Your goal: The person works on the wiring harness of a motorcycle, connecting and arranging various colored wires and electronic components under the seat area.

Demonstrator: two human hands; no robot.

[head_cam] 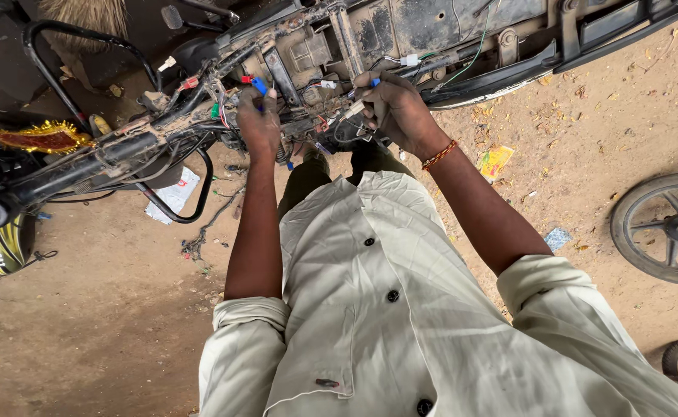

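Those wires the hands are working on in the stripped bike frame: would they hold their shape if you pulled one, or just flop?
Probably floppy: the wires curl and droop in loose loops around the frame. Likely light too, since the left hand and right hand handle them with fingertips alone. They may snag rather than slide free, being tangled among brackets.

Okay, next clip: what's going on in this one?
A person in a pale button-up shirt stands over a stripped motorcycle frame on dirt ground. Both hands are in the exposed wiring: the left hand is at a blue connector, and the right hand pinches a blue-tipped wire near a small white plug. A loose wheel lies to the right, and a scrap of wiring lies on the ground under the frame.
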